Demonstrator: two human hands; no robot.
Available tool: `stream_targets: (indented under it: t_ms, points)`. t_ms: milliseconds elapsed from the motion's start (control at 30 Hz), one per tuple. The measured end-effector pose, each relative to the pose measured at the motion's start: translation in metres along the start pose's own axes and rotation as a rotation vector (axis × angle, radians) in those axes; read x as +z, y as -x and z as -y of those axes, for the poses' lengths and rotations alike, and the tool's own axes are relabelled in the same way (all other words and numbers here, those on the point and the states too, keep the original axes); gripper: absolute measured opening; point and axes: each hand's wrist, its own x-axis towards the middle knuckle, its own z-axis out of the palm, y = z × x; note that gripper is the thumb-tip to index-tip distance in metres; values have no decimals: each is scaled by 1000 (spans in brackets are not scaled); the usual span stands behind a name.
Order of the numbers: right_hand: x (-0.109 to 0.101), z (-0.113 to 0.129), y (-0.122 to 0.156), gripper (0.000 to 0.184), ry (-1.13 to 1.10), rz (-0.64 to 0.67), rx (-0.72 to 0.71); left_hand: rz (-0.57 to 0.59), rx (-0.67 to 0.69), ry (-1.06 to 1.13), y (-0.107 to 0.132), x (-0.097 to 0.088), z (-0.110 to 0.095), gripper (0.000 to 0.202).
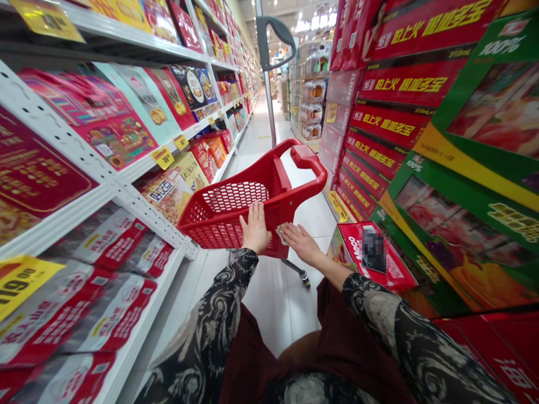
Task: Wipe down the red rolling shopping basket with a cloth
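A red plastic shopping cart [236, 238] with mesh sides stands in the aisle before me, its basket showing nothing inside. My left hand [256, 230] rests on the cart's near side by the upper edge, fingers stretched out and holding nothing. Beside it, my right hand [302, 244] presses a crumpled pale cloth [282, 233] against the near side below the handle [311, 160]. The cloth is partly hidden under the fingers. One caster wheel [304, 277] shows beneath the basket.
White shelves [147, 163] with packaged food and yellow price tags line the left. Stacked red drink cartons [379, 118] and green boxes [467, 224] rise on the right. A red box [396, 264] juts out low near my right arm. Behind the cart is a metal pole [269, 106] with a grey loop handle.
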Motion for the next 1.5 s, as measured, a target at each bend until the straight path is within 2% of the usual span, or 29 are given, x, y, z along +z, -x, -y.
stream_targets:
  t_ms: [133,233,333,500,600,767,867,967,1100,1200,1300,1400,1500]
  points:
    - [-27,-10,-25,41,41,-202,75,-19,-20,-2,2,3,-2,91]
    - [-39,-18,-46,41,66,-259,172,-29,-25,12,3,4,-4,91]
    - [-32,-18,-46,40,64,-229,180,-27,-21,26,4,4,-4,91]
    - [-8,-2,-16,44,8,-82,90,-46,-6,32,6,4,-2,88]
    - [-13,2,-10,44,-21,-58,64,-65,-11,28,6,5,-3,89]
    - [-54,-16,-44,42,37,-301,185,-78,-13,53,7,7,-3,91]
    - [-66,-27,-62,40,110,-389,245,-77,-12,74,8,8,-2,92]
    - [-54,-24,-59,37,117,-299,219,-73,3,91,8,8,-1,92]
    - [-25,-8,-34,36,40,-121,150,-94,35,123,7,6,1,90]
    - [-21,2,-24,36,-5,-44,76,-118,48,153,6,7,2,88]
    - [-39,0,-35,37,12,-127,104,-132,55,174,5,8,2,86]
    - [-67,-12,-61,39,49,-269,245,-141,57,179,6,10,2,86]
    - [-81,-24,-78,41,73,-311,352,-149,53,182,6,11,2,88]
